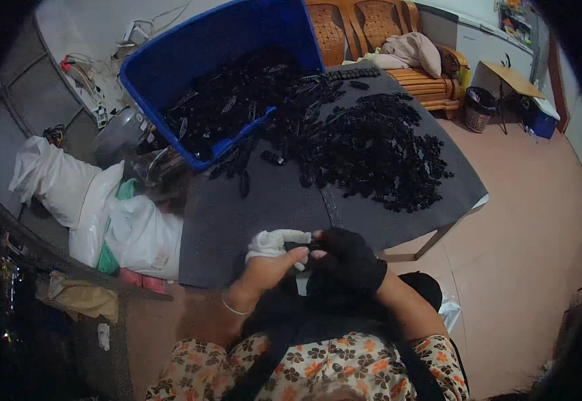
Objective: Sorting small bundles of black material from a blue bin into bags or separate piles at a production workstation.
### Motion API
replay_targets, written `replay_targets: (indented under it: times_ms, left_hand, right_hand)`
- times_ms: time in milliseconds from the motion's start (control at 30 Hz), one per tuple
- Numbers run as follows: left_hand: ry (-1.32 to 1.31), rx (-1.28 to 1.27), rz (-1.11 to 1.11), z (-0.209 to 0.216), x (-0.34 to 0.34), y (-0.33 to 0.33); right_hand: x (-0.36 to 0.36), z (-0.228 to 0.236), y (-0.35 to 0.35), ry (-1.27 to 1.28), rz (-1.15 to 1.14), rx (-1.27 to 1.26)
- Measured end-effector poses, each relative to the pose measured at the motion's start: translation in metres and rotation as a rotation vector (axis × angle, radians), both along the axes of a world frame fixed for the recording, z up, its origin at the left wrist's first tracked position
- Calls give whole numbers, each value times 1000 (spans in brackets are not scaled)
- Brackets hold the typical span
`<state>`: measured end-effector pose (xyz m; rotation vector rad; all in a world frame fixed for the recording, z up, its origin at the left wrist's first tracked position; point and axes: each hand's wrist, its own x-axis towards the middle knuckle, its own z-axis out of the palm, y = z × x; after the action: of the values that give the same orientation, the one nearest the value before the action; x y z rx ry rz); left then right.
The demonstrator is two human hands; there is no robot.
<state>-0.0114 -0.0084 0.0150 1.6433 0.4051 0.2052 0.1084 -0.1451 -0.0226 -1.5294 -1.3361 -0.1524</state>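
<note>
My left hand (272,257), with white cloth wrapped over its fingers, meets my right hand (350,257), which wears a dark fingerless glove, at the near edge of the grey table (271,207). Together they pinch a small black plastic part (302,248) between the fingertips. A big heap of black plastic parts (371,150) lies on the table beyond them. A tipped blue tub (191,53) spills more of the same parts onto the table's far left.
White plastic sacks (97,207) are piled on the floor left of the table. A wooden bench (398,40) with a beige cloth stands behind it. A dark basket (479,107), a small wooden table (515,79) and tiled floor (525,227) lie to the right.
</note>
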Motion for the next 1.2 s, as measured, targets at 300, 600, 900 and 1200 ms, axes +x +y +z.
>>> replay_targets:
  times_ms: [300, 600, 900, 1200]
  left_hand:
    - [-221, 650, -232, -11, 2, -2]
    - [-14, 836, -613, 10, 48, 19]
    - [110, 1129, 87, -18, 136, 67]
    - [-116, 956, 52, -6, 65, 36]
  right_hand:
    - [23, 10, -19, 225, 194, -503]
    - [98, -15, -6, -502, -629, -238]
    - [82, -16, -6, -588, -659, -321]
    - [47, 2, -5, 235, -226, -135]
